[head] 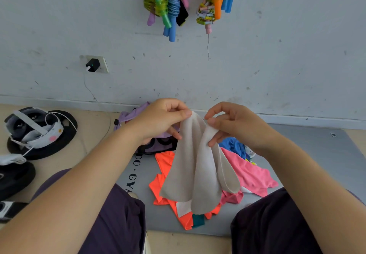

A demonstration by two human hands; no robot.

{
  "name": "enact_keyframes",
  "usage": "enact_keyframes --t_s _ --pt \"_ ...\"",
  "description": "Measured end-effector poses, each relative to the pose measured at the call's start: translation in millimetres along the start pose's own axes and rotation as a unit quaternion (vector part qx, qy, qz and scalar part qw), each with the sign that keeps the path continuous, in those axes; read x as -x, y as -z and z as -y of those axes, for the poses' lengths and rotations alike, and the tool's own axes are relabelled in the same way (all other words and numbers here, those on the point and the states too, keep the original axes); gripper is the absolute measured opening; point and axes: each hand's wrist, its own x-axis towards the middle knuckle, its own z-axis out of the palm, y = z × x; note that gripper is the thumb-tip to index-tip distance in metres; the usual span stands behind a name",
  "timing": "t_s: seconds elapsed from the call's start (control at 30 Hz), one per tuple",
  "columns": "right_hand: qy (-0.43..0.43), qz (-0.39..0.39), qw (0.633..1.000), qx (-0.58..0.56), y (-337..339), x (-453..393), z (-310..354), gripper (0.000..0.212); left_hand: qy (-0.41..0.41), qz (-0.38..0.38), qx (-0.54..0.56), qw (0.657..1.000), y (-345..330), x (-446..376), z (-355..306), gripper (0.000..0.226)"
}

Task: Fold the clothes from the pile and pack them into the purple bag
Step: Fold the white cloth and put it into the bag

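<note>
I hold a beige cloth (198,174) up in the air in front of me, and it hangs down in loose folds. My left hand (160,121) pinches its top edge at the left. My right hand (235,127) pinches the top edge just to the right, close to the left hand. Under the cloth lies the pile on a grey mat (309,150): an orange garment (166,166), a pink garment (251,170) and a blue one (233,144). The purple bag (130,115) sits behind my left hand by the wall, mostly hidden.
Black weight plates (65,127) lie on the floor at the left, with a headset and white cable on top. A charger (92,65) is plugged into a wall socket. Coloured skipping ropes (170,6) hang on the wall above. My knees frame the mat.
</note>
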Motion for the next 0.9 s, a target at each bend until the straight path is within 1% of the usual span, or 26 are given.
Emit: enact_keyframes --t_s 0.1,0.17,0.2,0.27,0.37,0.43,0.47,0.5,0.53,0.6,0.63,0.67,0.7,0.73,0.8,0.83,0.9 --pt "0.009 0.061 0.998 -0.028 4 6 5 0.016 0.026 -0.063 0.033 0.997 2 -7 7 0.012" --pt "0.02 0.091 0.995 -0.043 6 8 7 0.022 0.042 -0.071 0.054 0.995 6 -9 8 0.015" --pt "0.028 0.087 0.995 -0.042 6 9 8 0.022 0.047 -0.066 0.059 0.995 7 -9 8 0.016" --pt "0.044 0.053 0.997 -0.028 5 9 9 0.017 0.047 -0.052 0.062 0.996 8 -7 7 0.017" --pt "0.062 -0.006 0.998 0.003 0 8 9 0.011 0.025 -0.047 0.067 0.996 4 -7 5 0.016" --pt "0.089 -0.052 0.989 0.102 -3 7 8 0.012 0.01 -0.05 0.068 0.996 2 -7 4 0.018" --pt "0.105 -0.077 0.978 0.163 -3 7 7 0.011 0.009 -0.053 0.069 0.996 0 -7 3 0.02" --pt "0.115 -0.089 0.969 0.198 -3 6 8 0.01 0.012 -0.057 0.07 0.996 0 -6 3 0.021" --pt "0.119 -0.073 0.973 0.183 -2 8 9 0.009 0.014 -0.061 0.071 0.995 -1 -5 3 0.02" --pt "0.121 0.032 0.991 0.035 -5 13 14 0.011 0.007 -0.066 0.073 0.995 -1 -4 1 0.016" --pt "0.116 0.079 0.989 -0.04 -8 16 17 0.013 0.0 -0.065 0.073 0.995 -1 -4 1 0.014" --pt "0.116 0.094 0.986 -0.077 -11 17 18 0.015 -0.005 -0.06 0.074 0.995 -1 -4 1 0.012" --pt "0.121 0.081 0.985 -0.089 -15 16 19 0.015 -0.006 -0.049 0.077 0.996 -2 -3 0 0.01" --pt "0.129 0.043 0.987 -0.081 -18 14 18 0.015 -0.002 -0.033 0.083 0.996 -3 -3 0 0.008" --pt "0.141 -0.049 0.989 -0.02 -23 9 13 0.012 0.011 0.004 0.103 0.995 -7 -2 1 0.008" --pt "0.137 -0.077 0.987 0.008 -26 8 12 0.009 0.012 0.025 0.119 0.993 -8 -1 1 0.009" --pt "0.129 -0.107 0.985 0.031 -27 6 10 0.002 0.012 0.055 0.15 0.987 -11 0 0 0.014"
